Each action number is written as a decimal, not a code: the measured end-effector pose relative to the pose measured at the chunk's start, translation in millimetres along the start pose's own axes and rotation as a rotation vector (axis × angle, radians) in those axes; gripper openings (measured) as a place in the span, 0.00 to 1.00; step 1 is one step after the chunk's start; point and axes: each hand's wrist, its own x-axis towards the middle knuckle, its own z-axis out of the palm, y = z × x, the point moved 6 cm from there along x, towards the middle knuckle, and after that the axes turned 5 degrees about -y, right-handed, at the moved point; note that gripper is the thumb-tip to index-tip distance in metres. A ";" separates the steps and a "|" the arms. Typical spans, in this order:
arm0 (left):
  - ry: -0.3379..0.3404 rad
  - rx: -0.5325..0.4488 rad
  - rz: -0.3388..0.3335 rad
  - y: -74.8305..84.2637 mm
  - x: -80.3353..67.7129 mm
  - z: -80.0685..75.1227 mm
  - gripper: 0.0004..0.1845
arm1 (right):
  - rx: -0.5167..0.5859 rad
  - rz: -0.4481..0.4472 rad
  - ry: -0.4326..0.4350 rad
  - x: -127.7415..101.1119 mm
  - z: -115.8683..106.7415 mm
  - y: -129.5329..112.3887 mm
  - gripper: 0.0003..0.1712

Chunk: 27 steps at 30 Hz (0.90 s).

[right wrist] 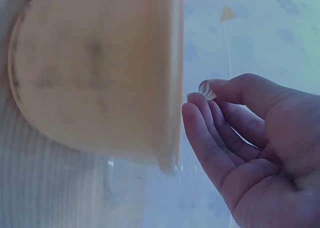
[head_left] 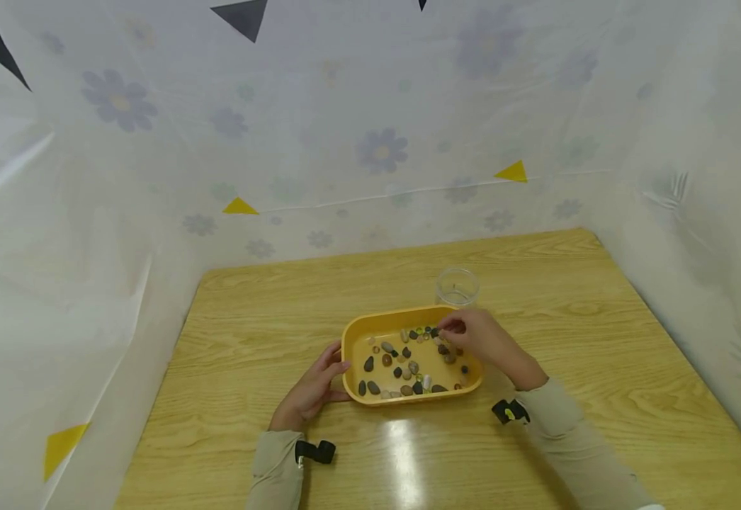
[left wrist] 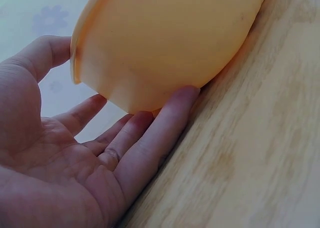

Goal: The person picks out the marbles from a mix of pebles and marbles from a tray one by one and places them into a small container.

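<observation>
A yellow plastic tray (head_left: pixel 383 324) rests on the table, with dark, brown and pale pebbles (head_left: pixel 368 364) and some glass marbles scattered inside it. My left hand (head_left: pixel 309 388) holds its left end, thumb at the rim and fingers against the outer wall low down, as the left wrist view shows. Over the right part of the tray, my right hand (head_left: pixel 482 340) pinches a clear glass marble (right wrist: pixel 207 90) between thumb and fingertips. In the right wrist view the marble is above the level of the tray's rim.
Just behind the tray's right half stands a clear round glass or plastic jar (head_left: pixel 457 286). The wood-grain table (head_left: pixel 268 304) is enclosed by white sheeting (head_left: pixel 345 92) with flower prints. Black straps (head_left: pixel 316 452) are on both wrists.
</observation>
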 end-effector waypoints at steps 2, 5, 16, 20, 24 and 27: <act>-0.002 -0.002 0.002 0.0 0.3 0.0 0.31 | -0.013 -0.003 0.034 -1.0 -9.4 2.4 0.09; -0.006 0.000 0.005 0.4 0.5 0.3 0.31 | -0.031 -0.020 0.089 -0.9 -23.3 5.1 0.09; -0.017 0.002 0.007 -1.7 2.0 -1.7 0.31 | -0.086 -0.010 0.262 7.5 -52.4 18.1 0.11; -0.020 -0.003 0.003 -1.9 1.9 -2.0 0.31 | -0.100 0.001 0.290 10.4 -53.4 21.9 0.11; -0.036 0.005 -0.004 6.2 -2.9 3.5 0.32 | -0.095 -0.001 0.302 12.3 -52.5 25.3 0.11; -0.046 0.005 -0.005 13.8 -7.4 8.4 0.33 | -0.092 0.006 0.301 13.0 -51.8 26.2 0.11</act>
